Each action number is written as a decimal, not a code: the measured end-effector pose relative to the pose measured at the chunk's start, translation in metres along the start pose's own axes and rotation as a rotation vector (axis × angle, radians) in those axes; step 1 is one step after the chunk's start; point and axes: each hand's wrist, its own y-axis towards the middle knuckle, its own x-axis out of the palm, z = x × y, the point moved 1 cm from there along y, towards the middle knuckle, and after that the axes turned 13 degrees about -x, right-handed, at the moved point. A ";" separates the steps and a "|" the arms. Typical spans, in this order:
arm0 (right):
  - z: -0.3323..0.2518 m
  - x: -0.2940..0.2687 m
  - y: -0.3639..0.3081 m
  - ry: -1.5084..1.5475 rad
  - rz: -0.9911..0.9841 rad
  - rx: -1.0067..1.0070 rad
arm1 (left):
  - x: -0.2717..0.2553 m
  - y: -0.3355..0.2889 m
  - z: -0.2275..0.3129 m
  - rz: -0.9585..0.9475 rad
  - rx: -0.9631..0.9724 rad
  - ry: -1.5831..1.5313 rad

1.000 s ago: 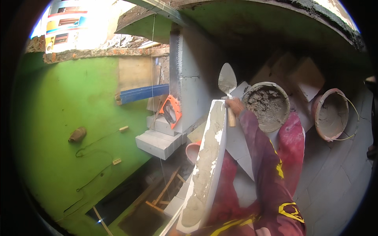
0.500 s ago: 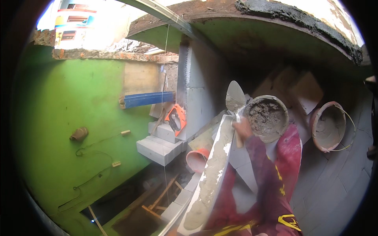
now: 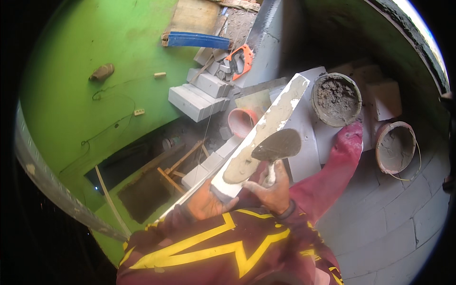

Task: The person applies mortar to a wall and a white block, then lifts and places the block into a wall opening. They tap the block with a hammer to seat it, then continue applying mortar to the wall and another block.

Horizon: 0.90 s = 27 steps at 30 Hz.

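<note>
A long white block (image 3: 221,186), its upper face spread with grey mortar, lies slanting from my lap toward the far right. My left hand (image 3: 205,203) grips its near end, fingers partly under it. In my right hand (image 3: 274,190) is a trowel (image 3: 278,145), closed around the handle, with the blade over the mortar near the block's near end. The thumb of that hand is close to the block's edge. Beyond, to the right, a bucket (image 3: 336,99) holds rough grey mortar.
A second bucket (image 3: 395,148) with a wire handle stands at right on the grey block surface. An orange-handled saw (image 3: 241,61) leans by stacked pale blocks (image 3: 197,100). A small reddish bucket (image 3: 241,122) sits left of the long block. Down at left is a wooden frame (image 3: 178,166).
My right hand has brought the trowel back from beside the mortar bucket to the block's near end. My left hand has come into view on the block. The view has tilted downward.
</note>
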 end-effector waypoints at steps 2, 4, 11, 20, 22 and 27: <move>0.000 0.022 -0.013 0.001 0.025 -0.073 | -0.007 0.003 0.009 0.012 -0.043 0.042; -0.002 0.036 -0.024 -0.110 0.045 -0.109 | -0.010 -0.003 0.011 0.021 -0.050 0.149; -0.007 0.051 -0.027 -0.490 -0.016 -0.158 | 0.002 -0.018 0.004 0.199 -0.042 0.261; -0.020 0.049 -0.005 -0.522 -0.008 -0.243 | -0.051 -0.072 0.005 0.890 0.658 1.401; -0.023 0.051 0.002 -0.543 -0.044 -0.250 | -0.056 -0.044 -0.004 0.886 0.958 1.638; -0.031 0.049 0.030 -0.573 -0.025 -0.311 | -0.044 0.011 -0.007 0.898 1.241 1.470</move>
